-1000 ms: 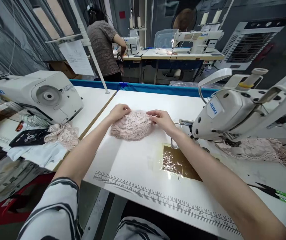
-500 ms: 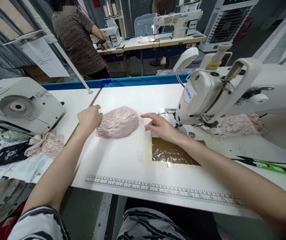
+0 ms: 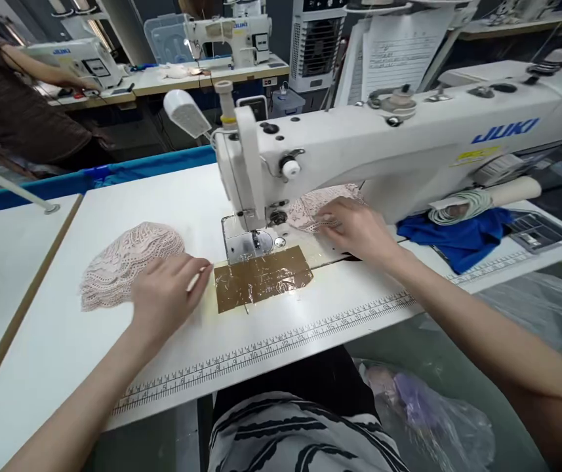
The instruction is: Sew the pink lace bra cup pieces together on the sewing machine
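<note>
My right hand point(image 3: 359, 229) reaches under the sewing machine's arm, thumb and fingers pinched on the edge of a pale pink lace piece point(image 3: 305, 204). That lace lies on the machine bed, right of the needle area, partly hidden by the machine head and my fingers. My left hand point(image 3: 170, 288) is over the table, fingers loosely bent and thumb apart, with nothing visible in it. Beside it lies a stack of pink scalloped lace point(image 3: 130, 262), whose near right edge the hand covers. The white sewing machine point(image 3: 310, 151) stands with its presser foot point(image 3: 256, 239) above the metal plate.
Brown tape point(image 3: 263, 278) covers the table before the needle plate. A printed ruler point(image 3: 261, 354) runs along the front edge. Blue cloth point(image 3: 458, 239) and a coiled cord point(image 3: 460, 206) lie at right. A co-worker point(image 3: 20, 98) is at another machine at the back left.
The view has swung to the right. My right hand has moved from beside the lace stack to the lace under the machine arm. My left hand has shifted to the stack's near right side.
</note>
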Demonstrator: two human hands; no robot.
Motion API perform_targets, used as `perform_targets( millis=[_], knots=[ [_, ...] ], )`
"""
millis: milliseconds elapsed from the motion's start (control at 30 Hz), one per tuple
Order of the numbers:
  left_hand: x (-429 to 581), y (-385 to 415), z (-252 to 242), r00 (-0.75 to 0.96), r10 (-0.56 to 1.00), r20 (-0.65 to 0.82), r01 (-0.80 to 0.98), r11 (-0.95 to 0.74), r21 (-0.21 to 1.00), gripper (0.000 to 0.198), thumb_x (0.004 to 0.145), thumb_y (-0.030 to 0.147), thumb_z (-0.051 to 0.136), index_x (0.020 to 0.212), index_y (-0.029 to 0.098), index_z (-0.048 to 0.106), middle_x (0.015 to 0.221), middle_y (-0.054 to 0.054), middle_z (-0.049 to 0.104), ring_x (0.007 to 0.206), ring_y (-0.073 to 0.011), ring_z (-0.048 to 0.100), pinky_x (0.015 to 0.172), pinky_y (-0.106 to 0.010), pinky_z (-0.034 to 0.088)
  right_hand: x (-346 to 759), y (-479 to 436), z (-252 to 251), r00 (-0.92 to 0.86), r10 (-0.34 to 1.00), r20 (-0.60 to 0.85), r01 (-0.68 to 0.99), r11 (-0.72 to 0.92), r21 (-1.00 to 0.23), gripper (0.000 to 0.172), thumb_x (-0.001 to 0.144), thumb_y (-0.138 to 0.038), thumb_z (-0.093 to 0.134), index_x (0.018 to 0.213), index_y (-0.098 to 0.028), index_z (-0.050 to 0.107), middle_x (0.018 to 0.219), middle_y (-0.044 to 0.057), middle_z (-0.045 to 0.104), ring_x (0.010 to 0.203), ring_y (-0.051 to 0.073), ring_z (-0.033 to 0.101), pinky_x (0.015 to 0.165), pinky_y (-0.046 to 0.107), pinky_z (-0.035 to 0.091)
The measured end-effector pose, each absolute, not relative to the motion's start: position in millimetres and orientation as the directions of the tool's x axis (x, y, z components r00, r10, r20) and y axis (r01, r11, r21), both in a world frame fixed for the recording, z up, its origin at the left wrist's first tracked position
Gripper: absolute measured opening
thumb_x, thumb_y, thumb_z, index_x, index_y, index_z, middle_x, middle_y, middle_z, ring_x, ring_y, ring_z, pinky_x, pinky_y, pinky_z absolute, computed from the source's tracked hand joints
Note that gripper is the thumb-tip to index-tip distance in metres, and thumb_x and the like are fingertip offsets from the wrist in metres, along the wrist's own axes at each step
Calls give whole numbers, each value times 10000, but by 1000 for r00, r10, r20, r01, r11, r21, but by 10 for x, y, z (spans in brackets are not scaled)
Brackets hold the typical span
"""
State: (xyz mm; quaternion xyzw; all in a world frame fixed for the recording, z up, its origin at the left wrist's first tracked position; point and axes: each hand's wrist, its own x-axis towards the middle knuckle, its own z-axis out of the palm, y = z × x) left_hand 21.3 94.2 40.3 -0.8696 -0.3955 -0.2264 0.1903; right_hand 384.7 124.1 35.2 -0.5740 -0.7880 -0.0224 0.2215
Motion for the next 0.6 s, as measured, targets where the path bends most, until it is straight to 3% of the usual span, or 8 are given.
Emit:
perform_targets(
  millis=[67,133,267,400,500,600],
  knots=[
    [499,956,367,624,584,519,733,-668,-129,178,989,253,564,880,196,693,801,-2,757,650,-144,662,613,-297,439,3841,1314,367,-202,921,333,920,295,-257,161,882,-225,638,1020,-151,677,1028,103,694,855,253,642,576,298,385],
    [709,949,304,648,562,514,705,-697,-127,201,997,237,543,878,187,697,810,-12,762,671,-147,675,608,-310,426,3784,1343,363,-265,916,302,916,337,-219,154,872,-221,649,1005,-148,671,1023,101,678,827,238,617,605,299,370],
    [832,883,163,665,509,547,646,-759,-79,177,989,194,546,897,192,697,833,-12,770,719,-141,697,628,-311,433,3669,1333,295,-438,843,313,890,457,16,135,915,-187,577,996,-149,679,1039,116,673,884,257,591,746,360,380],
    [745,847,122,653,485,582,636,-768,-73,125,968,173,577,896,183,679,783,9,754,680,-128,680,619,-307,431,3628,1357,243,-472,829,300,881,435,187,243,985,-156,454,916,-142,687,983,144,687,924,286,590,775,400,366],
    [719,847,136,636,489,597,644,-763,-61,91,956,164,597,898,174,667,768,11,743,668,-134,665,613,-315,417,3615,1346,288,-435,852,290,900,419,118,240,981,-149,457,900,-135,682,962,151,689,916,289,603,776,406,397],
    [751,837,131,641,510,573,639,-769,-30,98,953,197,612,1025,177,675,883,-21,758,754,-168,671,657,-328,441,3558,1222,385,-397,880,260,874,449,-188,187,961,-164,494,875,-155,660,943,120,684,864,254,619,732,379,448]
  ],
)
